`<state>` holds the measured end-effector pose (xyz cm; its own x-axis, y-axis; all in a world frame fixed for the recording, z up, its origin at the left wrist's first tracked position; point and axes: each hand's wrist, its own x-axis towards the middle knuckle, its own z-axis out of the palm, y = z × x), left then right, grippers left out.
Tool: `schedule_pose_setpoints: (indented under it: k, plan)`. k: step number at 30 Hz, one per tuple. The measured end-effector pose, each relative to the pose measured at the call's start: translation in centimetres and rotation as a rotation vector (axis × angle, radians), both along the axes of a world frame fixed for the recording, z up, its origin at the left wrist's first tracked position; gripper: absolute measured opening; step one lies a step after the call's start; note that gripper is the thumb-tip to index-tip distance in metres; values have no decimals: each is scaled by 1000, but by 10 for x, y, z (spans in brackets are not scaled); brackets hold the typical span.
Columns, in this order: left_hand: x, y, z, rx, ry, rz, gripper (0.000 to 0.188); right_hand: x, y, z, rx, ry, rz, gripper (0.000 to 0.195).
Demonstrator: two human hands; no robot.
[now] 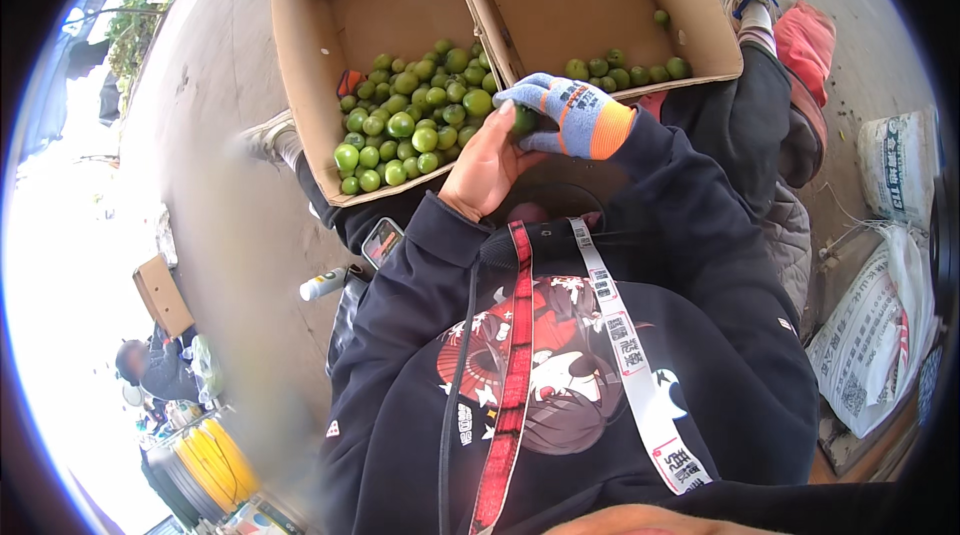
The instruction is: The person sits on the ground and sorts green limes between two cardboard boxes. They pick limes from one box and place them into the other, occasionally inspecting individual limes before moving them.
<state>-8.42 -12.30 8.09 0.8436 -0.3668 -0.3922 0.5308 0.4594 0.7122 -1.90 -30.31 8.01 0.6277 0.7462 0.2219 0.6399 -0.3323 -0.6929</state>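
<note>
A dark green citrus fruit (523, 120) is held between my two hands, above the near edge of the boxes. My bare left hand (484, 163) has its thumb pressed against the fruit's near side. Around the other side curls my right hand (574, 114), in a blue-grey work glove with an orange cuff. At left, a cardboard box (300, 32) contains a heap of green citrus fruits (420, 111). Joined to it at right, a second cardboard compartment (570, 2) contains several green fruits (619, 77) along its near wall and one farther up. My fingers partly hide the held fruit.
The boxes sit between my outstretched legs. Left of me are a phone (382, 242) and a white bottle (322, 285). To the right stand a white bucket (898, 167) and a printed white sack (862, 340). A person (161, 370) sits farther left, near a yellow hose reel (214, 464).
</note>
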Motion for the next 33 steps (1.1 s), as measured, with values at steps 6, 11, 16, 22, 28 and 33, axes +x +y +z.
schedule_pose_setpoints:
  k: [6,11,16,22,28,33]
  plan:
    - [11,45,-2,698,-320,126,32,27,-31,0,-308,-68,-315,52]
    - [38,152,-49,1534,-516,69,29,51,-47,-14,-714,-174,-700,61]
    - [59,188,-20,1534,-695,-237,39,66,-57,-45,-648,-154,-644,60]
    - [61,173,-5,1716,-530,-930,67,78,-59,-55,-685,-100,-630,61]
    - [57,162,-13,1717,-498,-833,59,76,-54,-55,-713,-81,-611,61]
    - [63,161,-21,1725,-498,-810,55,76,-54,-57,-704,-67,-605,60]
